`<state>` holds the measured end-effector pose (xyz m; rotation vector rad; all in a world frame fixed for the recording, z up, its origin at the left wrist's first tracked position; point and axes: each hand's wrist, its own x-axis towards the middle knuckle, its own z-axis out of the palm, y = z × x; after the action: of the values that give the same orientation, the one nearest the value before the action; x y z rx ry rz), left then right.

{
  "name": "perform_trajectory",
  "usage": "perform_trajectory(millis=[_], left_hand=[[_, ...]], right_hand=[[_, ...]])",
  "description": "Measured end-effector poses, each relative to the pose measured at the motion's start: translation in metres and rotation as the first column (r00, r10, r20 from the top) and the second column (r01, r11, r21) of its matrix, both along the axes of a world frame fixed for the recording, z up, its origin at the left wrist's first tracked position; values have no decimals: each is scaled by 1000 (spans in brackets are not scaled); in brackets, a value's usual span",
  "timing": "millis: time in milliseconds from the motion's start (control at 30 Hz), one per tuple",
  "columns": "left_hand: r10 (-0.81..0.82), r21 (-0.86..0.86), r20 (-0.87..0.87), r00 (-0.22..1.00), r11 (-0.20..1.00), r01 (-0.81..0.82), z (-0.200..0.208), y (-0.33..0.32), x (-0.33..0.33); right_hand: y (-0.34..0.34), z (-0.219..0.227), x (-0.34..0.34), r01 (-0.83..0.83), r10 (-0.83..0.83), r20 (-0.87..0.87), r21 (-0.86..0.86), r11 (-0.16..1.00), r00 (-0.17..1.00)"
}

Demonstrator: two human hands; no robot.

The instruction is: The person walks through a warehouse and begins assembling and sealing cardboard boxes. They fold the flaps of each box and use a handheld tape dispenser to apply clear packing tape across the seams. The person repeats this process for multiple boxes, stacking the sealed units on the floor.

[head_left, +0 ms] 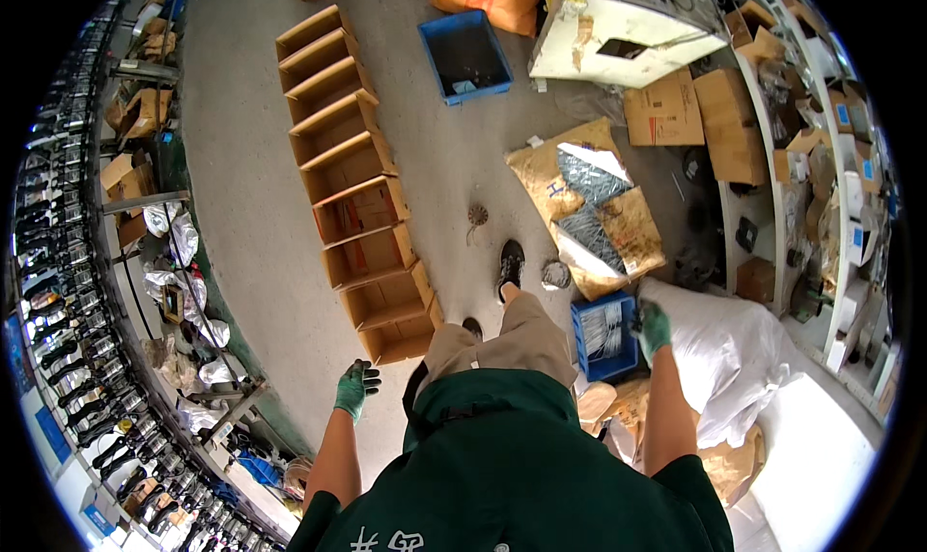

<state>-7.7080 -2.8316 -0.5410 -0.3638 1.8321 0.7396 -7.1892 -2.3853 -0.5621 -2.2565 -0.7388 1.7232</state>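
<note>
My left hand, in a green glove with dark fingertips, is held out over the floor with its fingers apart and nothing in it. Nearest to it is the close end of a row of open cardboard boxes, which stand joined end to end on the floor. My right hand, also gloved in green, hangs between a blue crate and a large white sack. Its dark fingers are loosely bent, and I see nothing held in them. Pale grey strip-like pieces lie in that crate.
Beyond my feet lies a flattened brown sack with grey wrapped bundles on it. A blue bin stands farther off, beside a white cabinet. Cardboard boxes and shelves line the right; a cluttered rack runs along the left.
</note>
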Motion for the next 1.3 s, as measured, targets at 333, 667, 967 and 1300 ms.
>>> perform_trajectory(millis=[333,667,967,1300], left_hand=[[200,-66,44,979,978,-197,-16,68,22],[267,-137,113,957,958,-251,-69,160,-95],[386,203,-25,922,905,-374,-86,444,-406],[538,517,188,821,657,-549,-104,638,-594]], right_hand=[[234,6,-132,-463,475,-93,122,878,875],[249,-95,-193,-748,750,52,-58,661,659],[404,44,-417,-662,689,48,-236,712,723],[652,51,-692,-773,777,5,115,624,629]])
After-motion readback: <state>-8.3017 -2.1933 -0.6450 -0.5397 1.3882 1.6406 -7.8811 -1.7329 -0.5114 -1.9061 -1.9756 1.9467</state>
